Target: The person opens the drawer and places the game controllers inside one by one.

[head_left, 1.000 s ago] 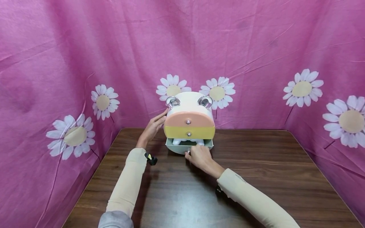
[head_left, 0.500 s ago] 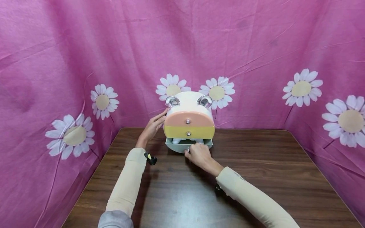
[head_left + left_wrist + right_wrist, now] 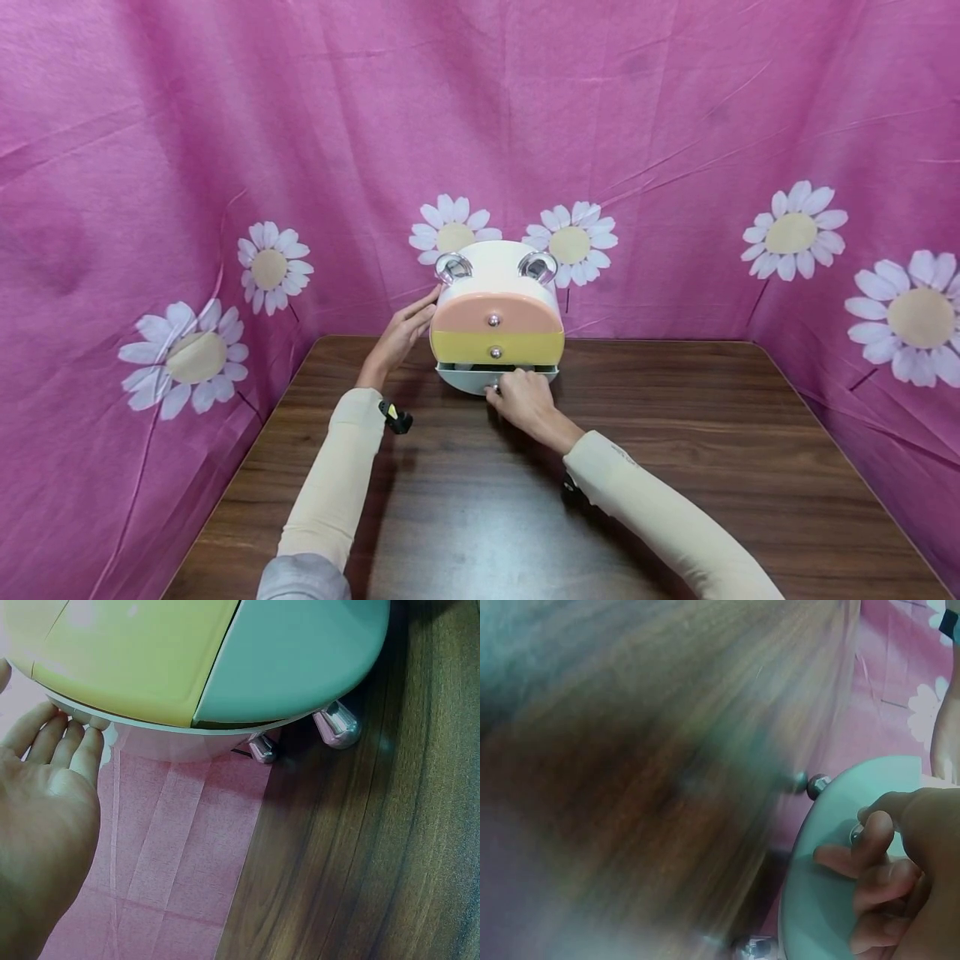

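A small rounded drawer box (image 3: pixel 498 265) with a white top stands near the back of the table. Its peach drawer (image 3: pixel 465 315) and yellow drawer (image 3: pixel 461 346) are closed. Below them, the pale green bottom drawer (image 3: pixel 463 381) sticks out slightly, with a narrow dark gap above its rim. My right hand (image 3: pixel 528 404) pinches that drawer's round metal knob (image 3: pixel 856 834) between thumb and finger. My left hand (image 3: pixel 397 342) rests its extended fingertips on the box's left side, as the left wrist view shows. The drawer's contents are mostly hidden.
Dark wood-grain table (image 3: pixel 465 517) surrounds the box. Pink cloth (image 3: pixel 637 125) with white daisies hangs behind and on both sides. Short shiny metal feet (image 3: pixel 337 726) hold the box off the tabletop. Two mirror-like rings (image 3: pixel 538 268) sit on its top.
My right hand has pushed the green drawer inward, narrowing its opening. The white thing seen inside it earlier is now almost hidden. My left hand has stayed on the box's side.
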`<state>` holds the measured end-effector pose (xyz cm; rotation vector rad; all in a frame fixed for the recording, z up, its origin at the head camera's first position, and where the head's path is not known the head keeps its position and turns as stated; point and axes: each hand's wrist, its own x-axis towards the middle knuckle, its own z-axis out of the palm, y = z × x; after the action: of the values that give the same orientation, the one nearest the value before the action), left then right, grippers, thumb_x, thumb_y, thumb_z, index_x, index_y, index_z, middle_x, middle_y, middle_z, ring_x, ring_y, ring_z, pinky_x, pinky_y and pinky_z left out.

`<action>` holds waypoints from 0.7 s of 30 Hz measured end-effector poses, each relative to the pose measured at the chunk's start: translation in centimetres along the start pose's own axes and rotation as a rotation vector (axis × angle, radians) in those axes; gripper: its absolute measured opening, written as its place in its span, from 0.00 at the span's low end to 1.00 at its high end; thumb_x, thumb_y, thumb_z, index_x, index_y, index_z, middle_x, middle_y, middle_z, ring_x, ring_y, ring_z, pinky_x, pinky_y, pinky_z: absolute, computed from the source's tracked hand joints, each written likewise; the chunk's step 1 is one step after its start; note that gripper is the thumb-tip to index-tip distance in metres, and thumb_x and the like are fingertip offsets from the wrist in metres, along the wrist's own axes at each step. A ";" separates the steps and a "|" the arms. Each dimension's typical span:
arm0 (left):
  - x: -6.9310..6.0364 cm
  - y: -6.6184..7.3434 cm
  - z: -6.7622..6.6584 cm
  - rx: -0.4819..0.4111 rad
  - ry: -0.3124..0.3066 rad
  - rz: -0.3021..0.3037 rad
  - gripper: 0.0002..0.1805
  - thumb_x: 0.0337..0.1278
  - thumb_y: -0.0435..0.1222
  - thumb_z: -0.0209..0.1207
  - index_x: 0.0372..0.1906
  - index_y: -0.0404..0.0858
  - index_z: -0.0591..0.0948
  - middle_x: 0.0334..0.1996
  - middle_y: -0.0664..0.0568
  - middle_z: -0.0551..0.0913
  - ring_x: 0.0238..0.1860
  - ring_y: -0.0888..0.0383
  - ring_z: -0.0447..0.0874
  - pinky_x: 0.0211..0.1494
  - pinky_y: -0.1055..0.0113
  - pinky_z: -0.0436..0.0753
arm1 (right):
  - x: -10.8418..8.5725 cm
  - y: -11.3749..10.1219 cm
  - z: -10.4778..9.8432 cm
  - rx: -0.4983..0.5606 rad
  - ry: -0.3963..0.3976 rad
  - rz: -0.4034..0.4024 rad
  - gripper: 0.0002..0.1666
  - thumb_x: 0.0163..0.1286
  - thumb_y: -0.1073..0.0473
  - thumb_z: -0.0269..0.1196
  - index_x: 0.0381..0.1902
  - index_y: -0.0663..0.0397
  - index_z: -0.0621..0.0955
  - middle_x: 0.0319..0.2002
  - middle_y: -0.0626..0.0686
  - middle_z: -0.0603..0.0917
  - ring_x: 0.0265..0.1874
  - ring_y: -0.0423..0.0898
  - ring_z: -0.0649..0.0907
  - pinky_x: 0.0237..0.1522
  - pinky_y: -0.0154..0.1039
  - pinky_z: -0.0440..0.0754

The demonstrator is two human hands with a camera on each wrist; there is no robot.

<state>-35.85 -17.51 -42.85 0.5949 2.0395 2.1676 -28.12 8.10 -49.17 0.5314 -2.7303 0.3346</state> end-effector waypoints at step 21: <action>0.1 -0.2 -0.3 0.008 -0.016 0.000 0.31 0.85 0.40 0.51 0.84 0.42 0.62 0.87 0.53 0.56 0.87 0.52 0.53 0.89 0.56 0.55 | 0.9 0.2 0.8 -0.030 0.033 0.021 0.34 0.75 0.44 0.68 0.10 0.50 0.74 0.15 0.55 0.81 0.17 0.59 0.84 0.17 0.56 0.81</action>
<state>-36.13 -17.76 -43.00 0.6113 2.0415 2.1479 -29.15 7.77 -49.57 0.4857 -2.7067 0.3040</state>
